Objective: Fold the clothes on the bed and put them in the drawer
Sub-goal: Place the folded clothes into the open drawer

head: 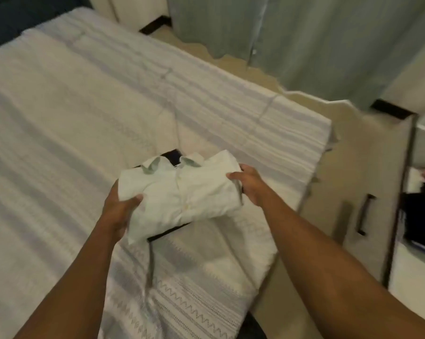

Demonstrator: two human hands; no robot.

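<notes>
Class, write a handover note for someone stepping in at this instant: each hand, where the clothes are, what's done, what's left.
Left hand grips the white shirt at one side; right hand grips the other.
A dark garment lies under the shirt, over the bed.
Done: shirt folded.
Left: carry the stack to the drawer on the right, which looks open.

White shirt [182, 192], grey-zigzag white bedspread [72, 113], pale green curtain [304, 40].
</notes>
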